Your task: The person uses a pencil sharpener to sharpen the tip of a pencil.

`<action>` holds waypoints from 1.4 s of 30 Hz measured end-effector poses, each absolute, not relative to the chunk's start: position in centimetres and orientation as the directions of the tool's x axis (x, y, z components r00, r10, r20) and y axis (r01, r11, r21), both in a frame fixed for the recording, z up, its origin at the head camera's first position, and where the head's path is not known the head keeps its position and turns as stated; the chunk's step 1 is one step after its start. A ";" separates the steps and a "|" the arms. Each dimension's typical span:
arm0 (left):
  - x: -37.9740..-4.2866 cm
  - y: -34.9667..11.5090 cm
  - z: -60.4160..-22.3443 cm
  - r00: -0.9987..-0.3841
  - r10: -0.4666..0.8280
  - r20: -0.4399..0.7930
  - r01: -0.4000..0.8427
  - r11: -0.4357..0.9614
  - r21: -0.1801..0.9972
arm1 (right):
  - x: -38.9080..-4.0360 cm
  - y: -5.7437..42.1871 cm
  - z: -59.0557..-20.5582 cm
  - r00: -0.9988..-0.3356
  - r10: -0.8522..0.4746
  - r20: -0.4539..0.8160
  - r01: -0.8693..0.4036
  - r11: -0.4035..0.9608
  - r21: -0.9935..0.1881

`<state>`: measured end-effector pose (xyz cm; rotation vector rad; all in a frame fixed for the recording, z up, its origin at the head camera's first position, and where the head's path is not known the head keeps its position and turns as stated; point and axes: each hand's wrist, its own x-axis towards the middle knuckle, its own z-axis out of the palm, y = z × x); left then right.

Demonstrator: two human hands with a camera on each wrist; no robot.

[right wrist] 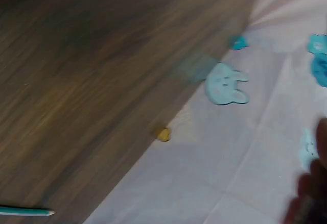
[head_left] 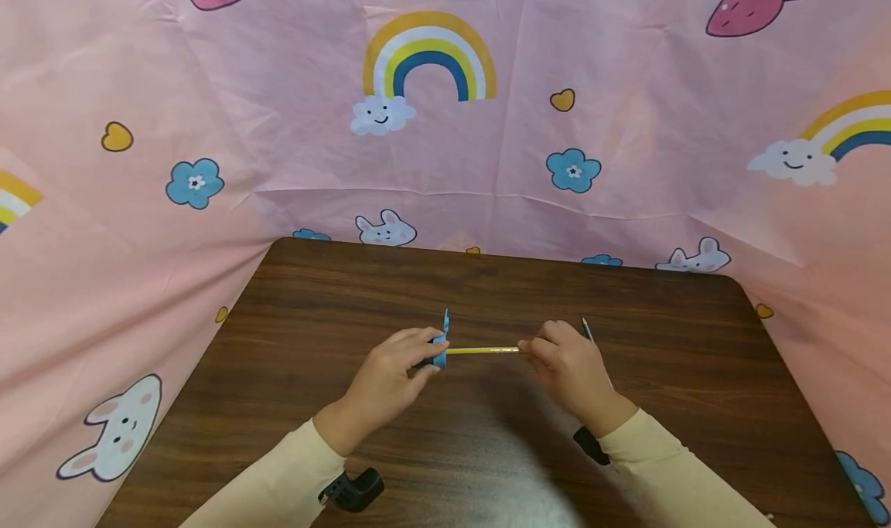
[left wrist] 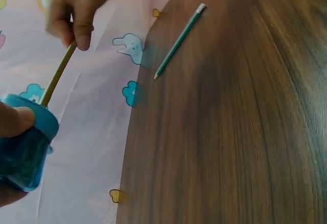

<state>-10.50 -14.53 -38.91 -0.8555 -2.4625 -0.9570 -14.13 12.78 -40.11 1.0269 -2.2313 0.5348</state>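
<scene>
My left hand grips a blue, see-through pencil sharpener between thumb and fingers, its flip lid standing up in the head view. A yellow pencil runs level from the sharpener to my right hand, which pinches it near its other end. One end of the pencil meets the sharpener; how deep it sits is hidden. Both hands are above the table. In the right wrist view only a dark, blurred part of the right hand shows at the edge.
A green pencil with a white end lies on the dark wooden table, partly behind the right hand in the head view. Pink printed cloth hangs around the table's back and sides. Each wrist wears a black band device.
</scene>
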 end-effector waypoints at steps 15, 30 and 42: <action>-11.1 -14.5 -39.8 -0.600 0.442 0.667 0.770 0.546 0.330 | -14.5 12.9 -37.3 -0.869 -0.482 0.110 -0.469 0.733 -0.493; -10.4 -14.7 -38.4 -0.879 0.296 0.373 0.477 0.559 0.678 | -14.9 13.5 -41.6 -0.221 -0.482 0.848 -0.782 0.607 0.141; -10.8 -14.9 -39.1 -0.680 0.473 0.561 0.722 0.568 0.396 | -14.0 13.7 -39.1 -0.756 -0.555 0.348 -0.651 0.576 -0.494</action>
